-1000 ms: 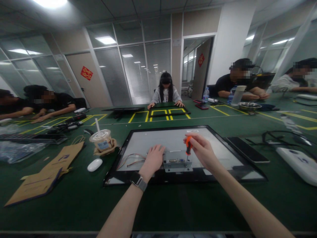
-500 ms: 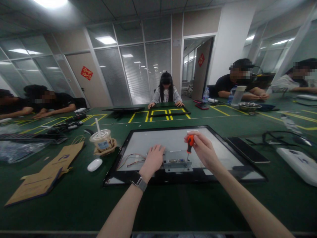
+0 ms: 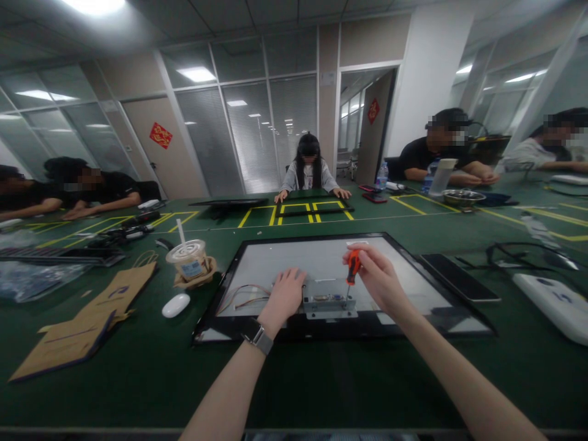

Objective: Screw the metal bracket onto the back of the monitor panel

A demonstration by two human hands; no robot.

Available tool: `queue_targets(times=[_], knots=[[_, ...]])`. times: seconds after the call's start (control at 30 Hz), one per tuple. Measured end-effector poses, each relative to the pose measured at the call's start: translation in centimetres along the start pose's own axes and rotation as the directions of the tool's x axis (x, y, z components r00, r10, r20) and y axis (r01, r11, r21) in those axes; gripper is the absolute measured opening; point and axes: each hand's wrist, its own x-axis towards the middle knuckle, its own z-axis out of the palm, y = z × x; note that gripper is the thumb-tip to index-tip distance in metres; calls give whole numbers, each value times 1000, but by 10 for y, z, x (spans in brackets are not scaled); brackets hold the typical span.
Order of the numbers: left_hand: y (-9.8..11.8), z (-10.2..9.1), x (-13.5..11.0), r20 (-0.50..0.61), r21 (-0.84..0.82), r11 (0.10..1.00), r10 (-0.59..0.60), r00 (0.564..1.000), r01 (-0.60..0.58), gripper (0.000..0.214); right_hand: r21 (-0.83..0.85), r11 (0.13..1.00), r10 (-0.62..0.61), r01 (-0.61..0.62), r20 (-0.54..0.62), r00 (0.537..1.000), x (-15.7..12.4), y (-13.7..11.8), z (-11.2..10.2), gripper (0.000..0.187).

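Observation:
A display panel (image 3: 257,260) with a black frame and a pale back lies flat on the table. On its near side sits a metal bracket (image 3: 331,313) with connector ports along its front. My right hand (image 3: 377,275) is closed round the red and black handle of a screwdriver (image 3: 353,267), whose thin shaft points down at the bracket's right part. Whether the tip touches a screw is too small to tell. My left hand (image 3: 287,295) lies on the panel against the bracket's left end, fingers stretched out. Beside it run thin coloured wires (image 3: 245,296).
Left of the panel are a drink cup (image 3: 187,260) in a carton holder, a white mouse (image 3: 176,305) and a brown paper bag (image 3: 87,324). To the right lie a dark phone (image 3: 457,277) and a white device (image 3: 555,306). Across the table a person (image 3: 310,168) holds a black frame.
The screwdriver handle has turned slightly in my right hand and its shaft leans a little differently. My left hand stays in the same place.

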Motion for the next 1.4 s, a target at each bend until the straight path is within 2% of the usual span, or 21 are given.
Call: queue_targets(times=[0.17,0.37,0.63,1.17,1.4], knots=[[0,0,0,4,19,1000,-7,1000,7,54,1,1000,-20,20,14,1000,0,-2,3,24],[0,-1,-1,1,-6,1000,-5,1000,5,53,-63,997,-43,40,-45,998,1,-1,-1,25],[0,0,-2,-17,6,1000,5,1000,-5,51,-14,1000,5,-6,-77,997,2,-2,-3,26],[0,1,0,-10,5,1000,6,1000,-6,49,60,998,2,-2,-12,1000,1,2,0,18],[1,-1,0,-4,3,1000,1,1000,-1,51,60,998,15,-13,-31,999,0,1,0,19]])
